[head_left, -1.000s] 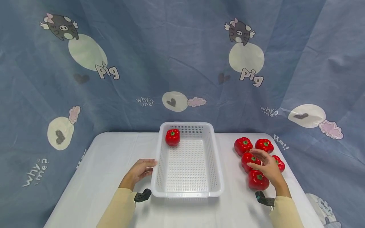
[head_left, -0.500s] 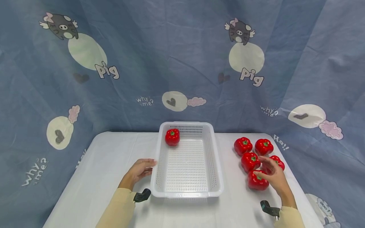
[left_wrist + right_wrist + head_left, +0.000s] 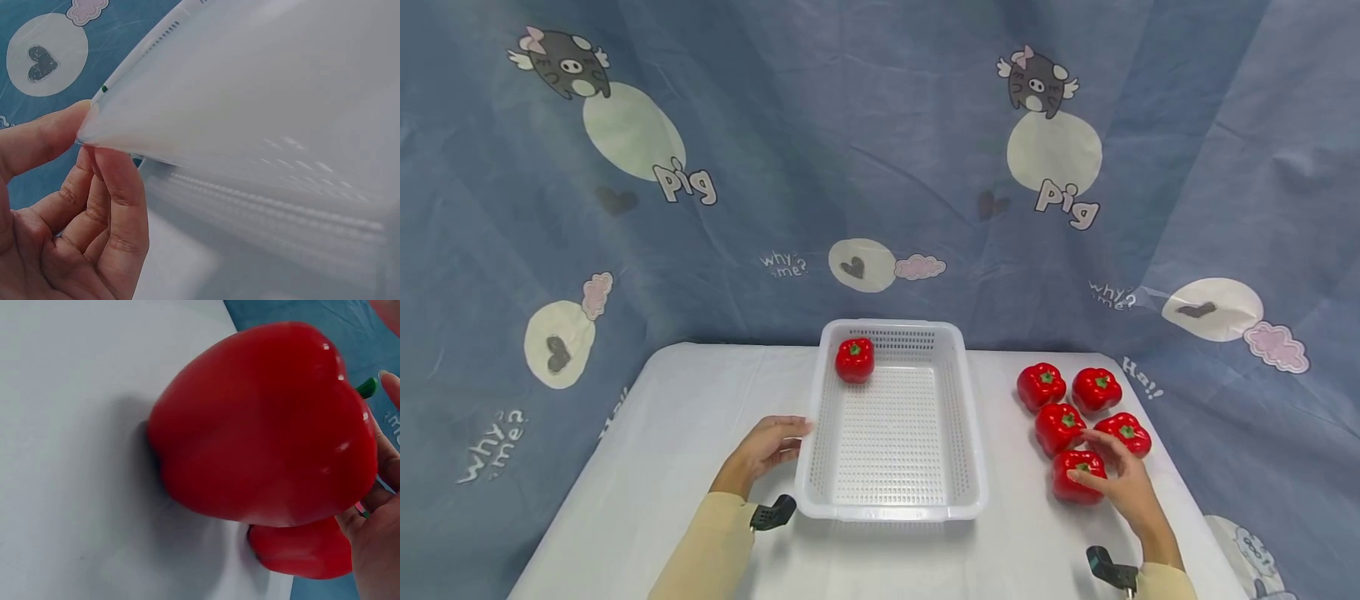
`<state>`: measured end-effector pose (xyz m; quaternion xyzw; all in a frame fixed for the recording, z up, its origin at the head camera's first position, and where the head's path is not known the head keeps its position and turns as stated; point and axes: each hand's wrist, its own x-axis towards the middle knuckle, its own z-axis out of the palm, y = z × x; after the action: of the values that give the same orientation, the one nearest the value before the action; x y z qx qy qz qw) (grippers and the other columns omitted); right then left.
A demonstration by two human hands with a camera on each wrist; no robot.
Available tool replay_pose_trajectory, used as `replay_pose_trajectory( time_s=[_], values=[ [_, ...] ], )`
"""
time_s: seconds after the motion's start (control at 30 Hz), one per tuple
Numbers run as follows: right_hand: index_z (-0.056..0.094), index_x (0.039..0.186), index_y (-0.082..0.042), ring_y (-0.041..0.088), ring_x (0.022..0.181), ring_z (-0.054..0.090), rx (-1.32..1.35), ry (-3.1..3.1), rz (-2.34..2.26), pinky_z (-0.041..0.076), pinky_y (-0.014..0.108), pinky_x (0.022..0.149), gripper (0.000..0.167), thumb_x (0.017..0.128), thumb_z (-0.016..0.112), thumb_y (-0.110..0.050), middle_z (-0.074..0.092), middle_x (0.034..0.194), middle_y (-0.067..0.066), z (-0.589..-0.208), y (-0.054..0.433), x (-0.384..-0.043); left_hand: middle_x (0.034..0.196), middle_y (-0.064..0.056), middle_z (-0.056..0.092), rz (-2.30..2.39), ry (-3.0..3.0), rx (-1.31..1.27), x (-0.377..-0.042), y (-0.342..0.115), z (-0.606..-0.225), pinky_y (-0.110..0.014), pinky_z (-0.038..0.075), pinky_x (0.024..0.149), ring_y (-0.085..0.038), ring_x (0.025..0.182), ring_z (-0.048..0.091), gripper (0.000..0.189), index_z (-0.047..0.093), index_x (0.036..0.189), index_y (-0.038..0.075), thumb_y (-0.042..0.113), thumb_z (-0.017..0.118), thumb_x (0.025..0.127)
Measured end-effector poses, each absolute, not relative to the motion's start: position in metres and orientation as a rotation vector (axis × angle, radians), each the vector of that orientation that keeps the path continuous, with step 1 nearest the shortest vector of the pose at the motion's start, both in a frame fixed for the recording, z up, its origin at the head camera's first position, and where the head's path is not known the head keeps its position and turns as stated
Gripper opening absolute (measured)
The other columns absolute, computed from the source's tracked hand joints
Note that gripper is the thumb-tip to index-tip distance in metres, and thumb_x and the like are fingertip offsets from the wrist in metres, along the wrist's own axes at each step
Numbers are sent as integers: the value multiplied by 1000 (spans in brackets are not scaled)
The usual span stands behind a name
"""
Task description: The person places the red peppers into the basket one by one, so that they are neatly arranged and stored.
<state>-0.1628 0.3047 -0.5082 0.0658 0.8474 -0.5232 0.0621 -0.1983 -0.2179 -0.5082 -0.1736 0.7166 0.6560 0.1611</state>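
Observation:
A white plastic basket [image 3: 891, 512] stands mid-table with one red bell pepper [image 3: 854, 367] in its far left corner. My left hand [image 3: 763, 454] pinches the basket's left rim between thumb and fingers, as the left wrist view shows. On the right, my right hand [image 3: 1123, 483] hovers with spread, bent fingers at the nearest bell pepper [image 3: 1066, 487] of a group. In the right wrist view this pepper [image 3: 262, 437] fills the middle, and fingers [image 3: 389, 465] reach behind it near its green stem.
Several more red bell peppers [image 3: 1041, 387] lie close together behind the nearest one, by the right edge of the white table [image 3: 737, 375]. A blue printed cloth [image 3: 880, 167] hangs along the back and sides.
My right hand has moved down and nearer, from over the middle pepper of the group to the nearest one. The left hand and basket have stayed in place.

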Motion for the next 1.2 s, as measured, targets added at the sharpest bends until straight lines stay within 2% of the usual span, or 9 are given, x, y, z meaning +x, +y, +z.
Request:
replay_pose_trajectory(
  time_s=[0.27, 0.63, 1.07, 1.2],
  values=[
    [27, 149, -3, 45, 141, 13, 252, 2522, -1528, 26, 65, 107, 91, 79, 80, -28, 25, 152, 24, -513, 304, -162, 108, -13, 68, 1875, 2047, -515, -198, -217, -508, -28, 57, 74, -19, 87, 66, 43, 60, 120, -9, 16, 71, 87],
    [24, 151, -8, 52, 137, 14, 298, 2511, -1443, 34, 64, 102, 98, 76, 82, -34, 16, 153, 27, -517, 304, -161, 108, -13, 68, 1879, 2046, -513, -201, -218, -512, -27, 57, 74, -20, 88, 66, 40, 61, 120, -7, 15, 70, 88],
    [21, 152, -10, 52, 135, 16, 322, 2472, -1359, 30, 68, 102, 104, 74, 82, -39, 17, 151, 29, -517, 308, -156, 111, -14, 67, 1863, 2044, -525, -202, -218, -512, -27, 57, 74, -20, 89, 66, 41, 60, 121, -7, 16, 69, 88],
    [20, 151, -9, 53, 135, 14, 304, 2464, -1339, 26, 70, 102, 104, 73, 83, -36, 17, 151, 30, -517, 310, -154, 111, -13, 67, 1863, 2045, -520, -202, -219, -511, -28, 57, 75, -20, 90, 66, 40, 60, 121, -6, 16, 69, 89]
  ],
)
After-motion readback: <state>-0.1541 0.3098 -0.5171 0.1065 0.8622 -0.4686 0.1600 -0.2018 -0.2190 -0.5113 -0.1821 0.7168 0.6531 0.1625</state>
